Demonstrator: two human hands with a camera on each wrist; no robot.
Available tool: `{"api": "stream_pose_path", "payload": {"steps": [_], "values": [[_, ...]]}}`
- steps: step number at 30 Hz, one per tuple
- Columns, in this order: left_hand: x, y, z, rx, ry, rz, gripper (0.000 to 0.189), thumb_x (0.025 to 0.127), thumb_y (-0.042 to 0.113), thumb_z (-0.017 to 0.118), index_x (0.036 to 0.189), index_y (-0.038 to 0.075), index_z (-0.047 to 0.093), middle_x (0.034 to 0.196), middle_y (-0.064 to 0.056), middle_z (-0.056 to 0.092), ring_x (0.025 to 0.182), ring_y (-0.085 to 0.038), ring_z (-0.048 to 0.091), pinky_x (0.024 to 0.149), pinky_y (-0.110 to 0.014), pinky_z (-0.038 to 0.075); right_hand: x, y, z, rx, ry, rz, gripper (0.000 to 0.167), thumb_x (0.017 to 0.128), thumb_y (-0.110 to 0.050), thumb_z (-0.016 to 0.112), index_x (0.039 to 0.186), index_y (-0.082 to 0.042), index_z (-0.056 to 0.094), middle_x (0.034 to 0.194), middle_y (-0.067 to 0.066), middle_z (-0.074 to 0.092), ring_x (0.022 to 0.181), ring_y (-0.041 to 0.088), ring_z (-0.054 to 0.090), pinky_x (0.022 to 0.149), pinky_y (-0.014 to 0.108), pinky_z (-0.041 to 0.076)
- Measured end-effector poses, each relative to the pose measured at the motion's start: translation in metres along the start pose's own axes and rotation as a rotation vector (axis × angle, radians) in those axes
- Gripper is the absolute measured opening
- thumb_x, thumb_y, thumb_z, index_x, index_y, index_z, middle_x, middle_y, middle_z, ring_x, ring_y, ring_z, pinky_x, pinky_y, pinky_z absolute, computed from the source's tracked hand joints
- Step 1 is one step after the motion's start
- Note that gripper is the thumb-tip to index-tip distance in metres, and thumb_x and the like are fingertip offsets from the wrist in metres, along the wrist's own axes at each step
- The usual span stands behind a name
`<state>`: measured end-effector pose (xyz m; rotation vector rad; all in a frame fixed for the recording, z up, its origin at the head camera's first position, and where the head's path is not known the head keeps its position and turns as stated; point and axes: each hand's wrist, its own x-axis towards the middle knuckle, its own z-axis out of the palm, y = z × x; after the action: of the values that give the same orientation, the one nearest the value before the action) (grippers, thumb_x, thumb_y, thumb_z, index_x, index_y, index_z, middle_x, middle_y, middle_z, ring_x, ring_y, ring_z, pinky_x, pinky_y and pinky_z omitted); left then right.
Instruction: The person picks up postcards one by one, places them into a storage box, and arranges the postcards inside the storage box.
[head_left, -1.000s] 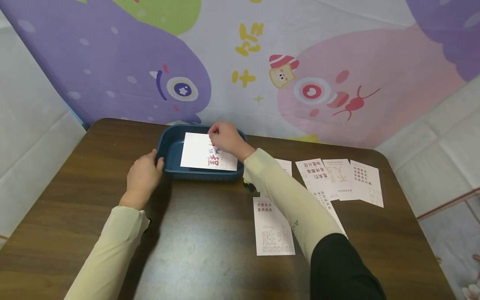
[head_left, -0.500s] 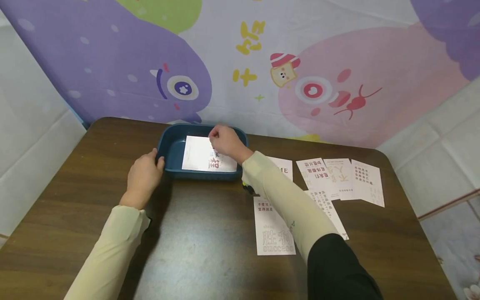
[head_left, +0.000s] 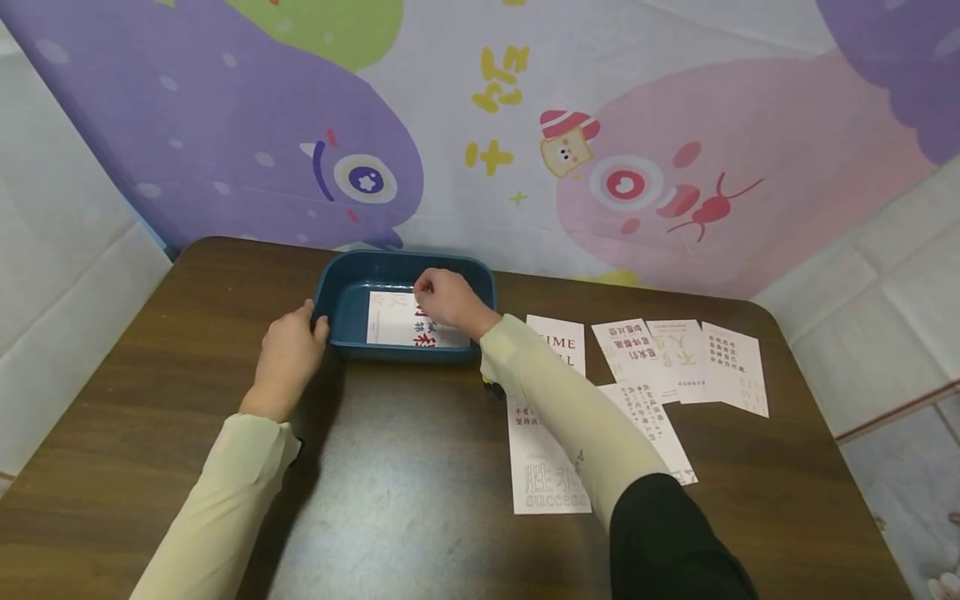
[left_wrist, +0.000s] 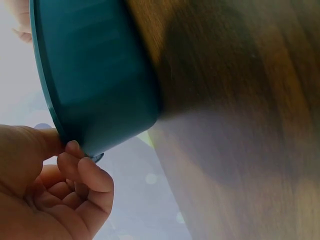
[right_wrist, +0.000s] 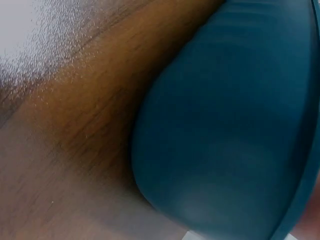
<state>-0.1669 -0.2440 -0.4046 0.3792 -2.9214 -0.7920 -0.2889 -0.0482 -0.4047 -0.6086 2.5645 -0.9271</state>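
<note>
Within the blue tray (head_left: pixel 397 354), a printed card (head_left: pixel 392 322) is seemingly pinched at its far edge by the right hand (head_left: pixel 450 298); contact is partly hidden. Tray rim is gripped by the left hand (head_left: pixel 290 352), best kept steady while the card is laid flat.

- Tabletop (head_left: pixel 390 492): dark brown wood grain, rounded far corners, a pale sheen toward its near middle.
- Blue tray (head_left: pixel 405 354), left of centre near the far edge.
- "TIME" card (head_left: pixel 562 342), just right of the tray, partly hidden.
- "Success" card (head_left: pixel 547 479), nearer, also partly covered.
- Slanted card (head_left: pixel 652 423), to its right.
- Left card (head_left: pixel 626 354), middle card (head_left: pixel 678 354) and right card (head_left: pixel 735 362), side by side farther right.
</note>
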Motion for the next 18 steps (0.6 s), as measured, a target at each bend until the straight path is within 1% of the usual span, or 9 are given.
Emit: {"api": "stream_pose_path", "payload": {"steps": [5,8,13,15,18], "values": [[-0.0003,0.0004,0.0006,-0.006,0.002,0.003,0.048,0.096,0.016,0.041,0.133,-0.014,0.039,0.130,-0.035,0.044,0.117,-0.049,0.047,0.096,-0.057,0.038,-0.0007,0.0018,0.0025,-0.002,0.003,-0.026,0.019,0.094,-0.023,0.050,0.105,-0.009,0.059,0.091,0.002,0.059,0.080,0.015,0.053,0.075,0.027,0.045],[-0.0005,0.0005,0.0009,-0.014,0.001,-0.001,0.048,0.096,0.016,0.041,0.133,-0.014,0.039,0.131,-0.034,0.044,0.118,-0.049,0.047,0.096,-0.057,0.038,-0.0003,0.0018,0.0028,-0.016,-0.008,-0.026,0.020,0.092,-0.023,0.054,0.105,-0.009,0.059,0.094,0.003,0.060,0.082,0.016,0.052,0.076,0.028,0.044],[-0.0005,0.0003,0.0010,-0.027,0.005,-0.011,0.048,0.096,0.016,0.041,0.133,-0.014,0.039,0.131,-0.034,0.044,0.118,-0.049,0.047,0.096,-0.058,0.038,0.0028,0.0012,0.0039,-0.085,-0.028,-0.015,0.025,0.090,-0.021,0.058,0.111,-0.008,0.060,0.107,0.005,0.061,0.090,0.017,0.053,0.088,0.032,0.046],[-0.0007,0.0006,0.0008,-0.029,0.006,-0.014,0.047,0.096,0.016,0.041,0.133,-0.014,0.039,0.131,-0.034,0.044,0.117,-0.049,0.047,0.095,-0.058,0.039,0.0035,0.0010,0.0043,-0.118,-0.029,-0.020,0.026,0.090,-0.021,0.058,0.112,-0.007,0.060,0.109,0.005,0.062,0.092,0.016,0.053,0.090,0.032,0.046],[-0.0001,0.0010,0.0007,-0.030,0.016,-0.017,0.047,0.096,0.016,0.041,0.133,-0.014,0.040,0.131,-0.034,0.044,0.117,-0.049,0.048,0.095,-0.057,0.039,0.0047,0.0016,0.0045,-0.183,-0.015,-0.050,0.027,0.090,-0.021,0.058,0.112,-0.007,0.062,0.108,0.006,0.061,0.094,0.017,0.052,0.090,0.031,0.045]]}}
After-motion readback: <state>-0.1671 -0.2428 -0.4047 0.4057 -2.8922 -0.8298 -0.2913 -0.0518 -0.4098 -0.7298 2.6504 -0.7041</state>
